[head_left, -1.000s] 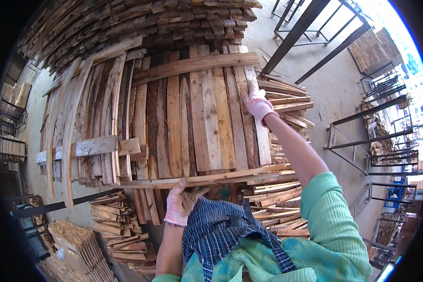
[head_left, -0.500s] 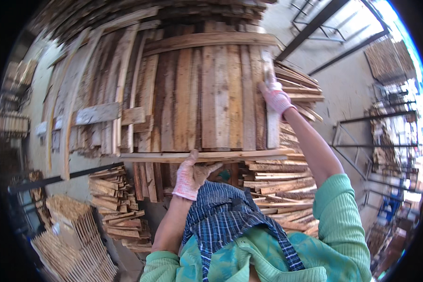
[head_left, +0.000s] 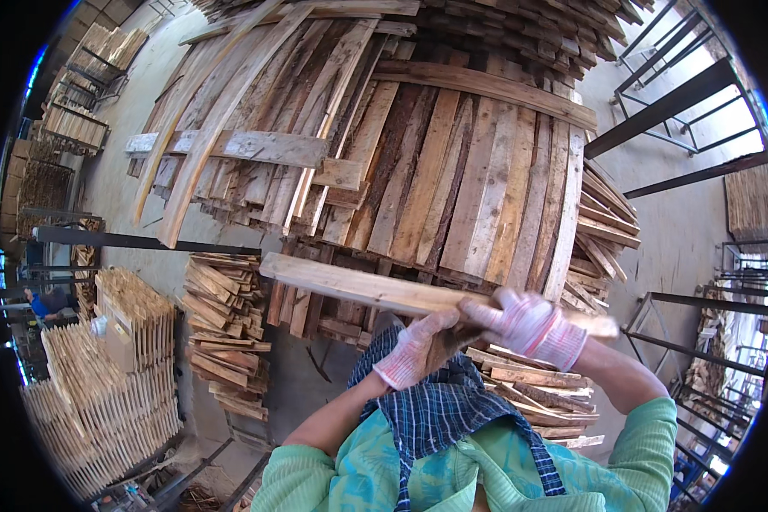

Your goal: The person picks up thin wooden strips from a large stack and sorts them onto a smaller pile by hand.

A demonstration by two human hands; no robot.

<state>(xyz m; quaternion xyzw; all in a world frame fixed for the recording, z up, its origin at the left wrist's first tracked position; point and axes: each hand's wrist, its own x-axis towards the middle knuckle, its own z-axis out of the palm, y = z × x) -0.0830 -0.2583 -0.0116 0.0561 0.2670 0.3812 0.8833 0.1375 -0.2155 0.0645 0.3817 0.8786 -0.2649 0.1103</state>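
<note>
"Where did that long, pale, flat wooden plank (head_left: 358, 286) sit?"

"In front of the person, off the near edge of the broad pile of brown and tan boards (head_left: 486, 188). It ran crosswise, its left end a little farther from the body than its right."

"And the hands?"

"Both held it. The left hand (head_left: 422, 346), in a pinkish-white knitted glove, was curled in from the near side, its fingers partly hidden under the wood. The right hand (head_left: 525, 324), gloved alike, was bent over the plank just beside it, toward the right end, and slightly blurred."

"What lay around them?"

"A brown wooden board (head_left: 486, 90) lay across the pile's far part, and a greyish-white one (head_left: 230, 145) across its left part. A heap of short, split wooden pieces (head_left: 230, 316) stood left of the person, whose dark blue checked cloth apron (head_left: 435, 418) was just below the hands."
</note>
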